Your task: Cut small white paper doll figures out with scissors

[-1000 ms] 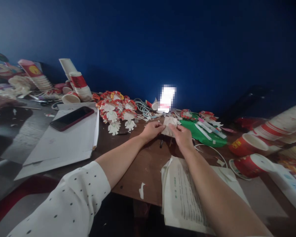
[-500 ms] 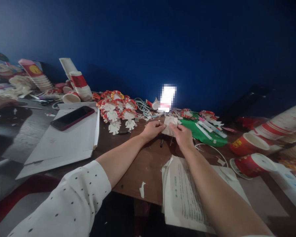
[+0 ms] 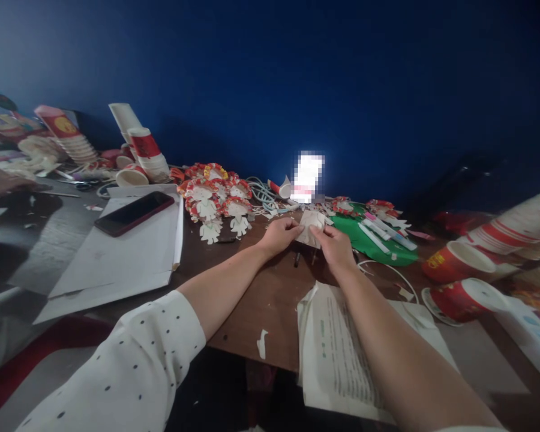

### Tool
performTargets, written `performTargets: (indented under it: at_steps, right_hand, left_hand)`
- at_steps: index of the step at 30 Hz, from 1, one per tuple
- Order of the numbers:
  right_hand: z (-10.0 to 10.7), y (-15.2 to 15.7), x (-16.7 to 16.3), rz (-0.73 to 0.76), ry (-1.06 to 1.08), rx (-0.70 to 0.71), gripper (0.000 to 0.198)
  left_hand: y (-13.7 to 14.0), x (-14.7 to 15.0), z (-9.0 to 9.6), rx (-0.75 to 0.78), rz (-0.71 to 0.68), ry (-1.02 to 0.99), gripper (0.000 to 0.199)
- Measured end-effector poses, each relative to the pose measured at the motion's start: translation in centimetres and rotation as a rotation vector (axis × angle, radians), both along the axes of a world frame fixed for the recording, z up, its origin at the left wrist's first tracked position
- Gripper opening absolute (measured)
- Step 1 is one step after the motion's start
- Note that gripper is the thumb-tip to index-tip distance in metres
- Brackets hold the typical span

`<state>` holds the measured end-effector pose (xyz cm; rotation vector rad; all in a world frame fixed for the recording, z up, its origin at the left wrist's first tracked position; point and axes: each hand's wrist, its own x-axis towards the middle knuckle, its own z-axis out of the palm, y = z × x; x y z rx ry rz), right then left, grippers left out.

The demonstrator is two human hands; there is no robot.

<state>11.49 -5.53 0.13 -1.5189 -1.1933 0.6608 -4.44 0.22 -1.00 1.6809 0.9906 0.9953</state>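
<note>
Between my two hands, a small pale piece of paper (image 3: 309, 224) is held up over the brown table (image 3: 252, 306). My left hand (image 3: 279, 236) pinches its left edge between thumb and finger. My right hand (image 3: 336, 245) grips the right side, its thumb pressed on the face of the paper. Faint lines seem to be on the paper, too small to make out. Left of my hands lies a pile of paper cut-out figures (image 3: 208, 207) with red frilly tops. A green sheet (image 3: 402, 257) with several marker pens (image 3: 374, 236) on it is to the right.
Paper cups (image 3: 148, 153) stand stacked at the back left; more red cups (image 3: 459, 261) lie at the right. A phone (image 3: 135, 213) rests on white sheets (image 3: 112, 258). A printed page (image 3: 337, 354) lies under my right forearm. Another person's hand (image 3: 6, 183) is at the far left.
Both hands keep the same pinch on the paper, which looks tilted very slightly differently. The whole view has shifted a little.
</note>
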Motion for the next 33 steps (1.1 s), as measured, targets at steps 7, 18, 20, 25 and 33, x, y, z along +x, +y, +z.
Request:
performTargets:
  at_steps: [7, 18, 20, 25, 33]
  right_hand:
    - [-0.3, 0.3, 0.1, -0.004, 0.04, -0.022, 0.042]
    - [0.9, -0.3, -0.2, -0.126, 0.016, 0.025, 0.041]
    - [0.7, -0.2, -0.2, -0.13, 0.002, 0.024, 0.041]
    - [0.4, -0.1, -0.1, -0.125, -0.013, 0.035, 0.041]
    - [0.6, -0.3, -0.2, -0.11, -0.016, 0.031, 0.04]
  left_hand:
    - [-0.3, -0.1, 0.0, -0.032, -0.023, -0.053, 0.033]
    - [0.0, 0.3, -0.2, -0.231, -0.019, -0.214, 0.033]
    - [-0.1, 0.3, -0.1, -0.233, -0.02, -0.219, 0.032]
    - [-0.2, 0.1, 0.3, -0.242, -0.056, -0.242, 0.03]
    - [-0.2, 0.1, 0.4, -0.252, -0.065, -0.254, 0.027]
